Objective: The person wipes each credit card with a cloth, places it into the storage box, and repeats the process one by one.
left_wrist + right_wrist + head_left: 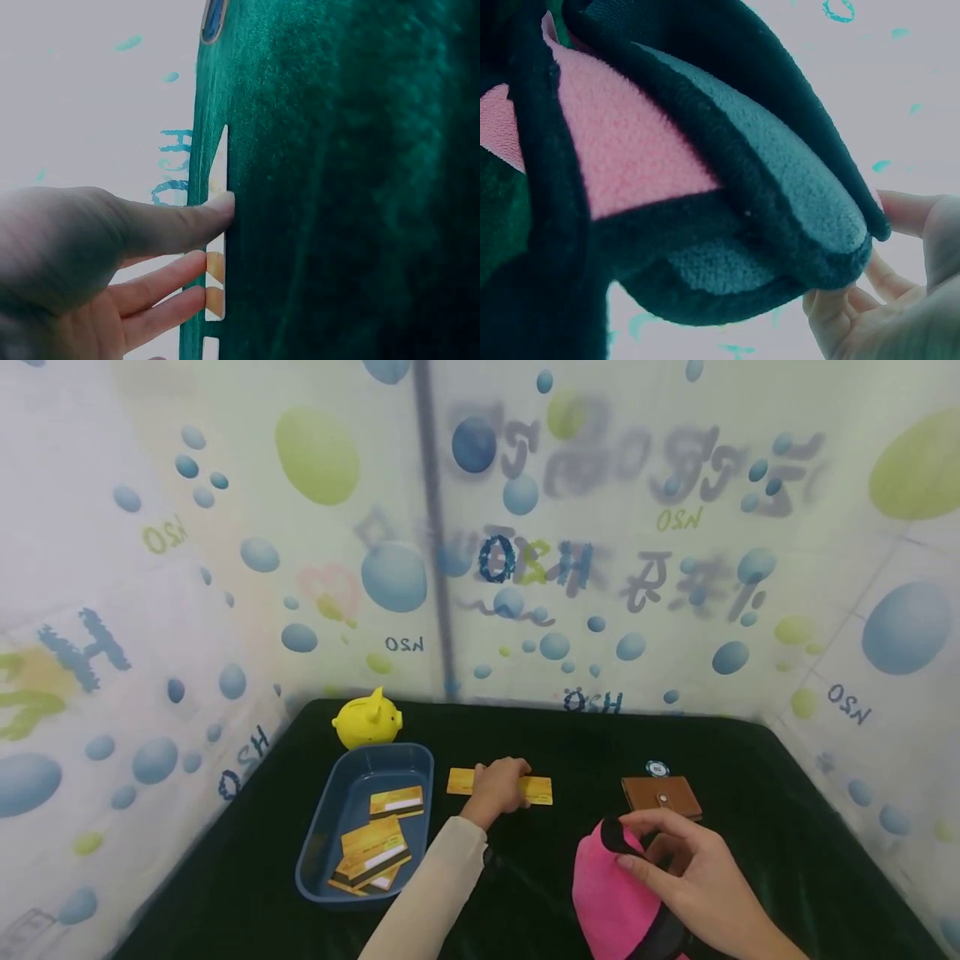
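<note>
My left hand is over two gold bank cards lying on the dark green cloth. Its thumb and fingers reach round the right-hand bank card; up close, the thumb crosses that card's edge. Left of the hand the other bank card shows partly. My right hand pinches the black-trimmed edge of a soft pink and black fabric item, raised off the table. Seen from the right wrist, this item has pink plush, black trim and grey-blue lining; its kind is unclear.
At the left stands a blue tray with several gold bank cards in it. Behind it sits a yellow piggy bank. Beyond my right hand lie a brown wallet and a poker chip. Printed curtains surround the table.
</note>
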